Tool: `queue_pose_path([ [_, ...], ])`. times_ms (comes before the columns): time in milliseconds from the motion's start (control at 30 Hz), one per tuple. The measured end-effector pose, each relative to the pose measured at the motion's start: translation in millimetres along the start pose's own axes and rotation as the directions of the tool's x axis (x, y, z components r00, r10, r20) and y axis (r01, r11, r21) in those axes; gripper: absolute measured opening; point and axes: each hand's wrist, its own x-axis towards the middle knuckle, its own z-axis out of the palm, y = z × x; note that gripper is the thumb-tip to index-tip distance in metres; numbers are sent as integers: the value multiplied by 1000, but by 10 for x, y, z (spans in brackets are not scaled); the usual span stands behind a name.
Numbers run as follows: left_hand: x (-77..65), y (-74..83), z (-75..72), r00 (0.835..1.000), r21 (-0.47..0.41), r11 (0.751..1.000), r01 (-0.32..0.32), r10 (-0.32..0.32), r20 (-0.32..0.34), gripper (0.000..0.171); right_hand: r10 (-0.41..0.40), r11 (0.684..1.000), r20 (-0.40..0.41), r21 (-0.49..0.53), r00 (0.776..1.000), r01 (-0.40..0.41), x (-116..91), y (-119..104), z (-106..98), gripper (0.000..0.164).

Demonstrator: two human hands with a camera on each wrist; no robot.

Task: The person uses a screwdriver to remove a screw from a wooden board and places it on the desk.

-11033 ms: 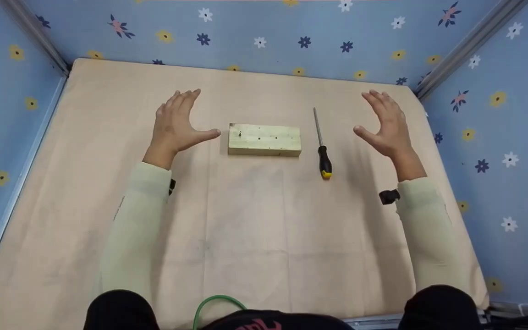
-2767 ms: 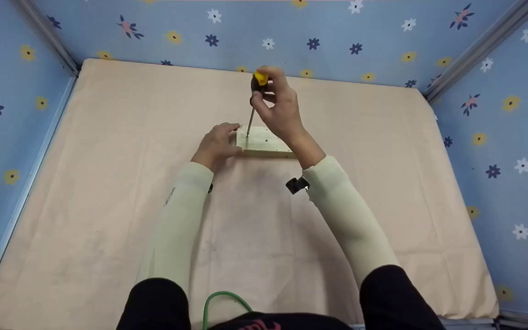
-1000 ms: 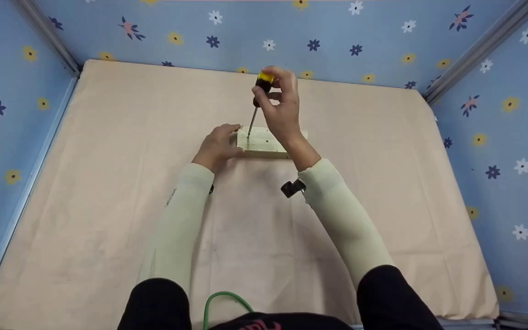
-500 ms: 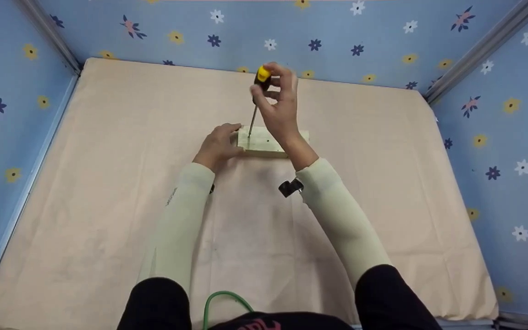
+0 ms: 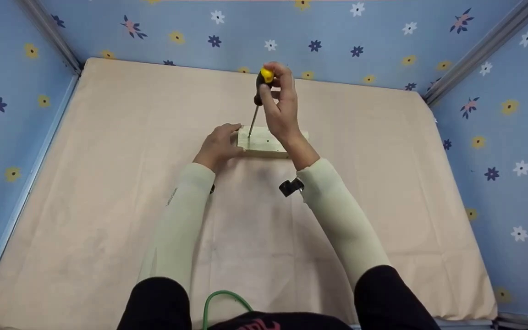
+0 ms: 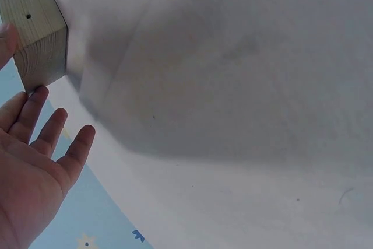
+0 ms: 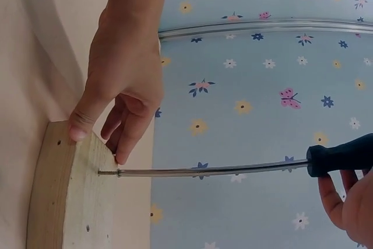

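One block is being borne by the table, its length being laid crosswise to the person. Its left end is being pinched by the left hand, with the thumb being set at the near side and fingers being set at the far side. In the left wrist view, two fingers of that hand are being held clear of the block, slightly spread.

Above the block, a screwdriver is being gripped by its handle in the right hand, a finger being curled at the yellow end. Its shaft is being held roughly square to the block's top, and its tip is being held against a screw that is being borne upright in the block near the left end. To the right of that screw, a small dark hole is being shown in the block's top. Part of the block's right end is being hidden from the head view by the right wrist.

Nearer than the block, pale sleeves are being worn, and a small black device is being carried at the right cuff. Nearer again, a green cable is being seen; beyond the block, the table is being bordered by a flowered wall.
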Motion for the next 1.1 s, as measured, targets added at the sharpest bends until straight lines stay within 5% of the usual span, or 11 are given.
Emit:
queue_pose_path([
  [200,14,24,5,999,30,999,40,-41,18,75,-26,997,-64,-80,998,21,-16,35,15,34],
  [567,-7,-5,-10,1000,15,1000,-13,13,-6,73,-25,997,44,-73,999,28,-30,33,20,34],
  [833,7,3,-8,1000,16,1000,18,-19,11,74,-38,996,-75,-89,996,31,-21,46,49,38],
  [1100,2,4,1,1000,-32,999,1,-1,-3,73,-59,992,-15,-114,998,57,-18,75,28,35],
])
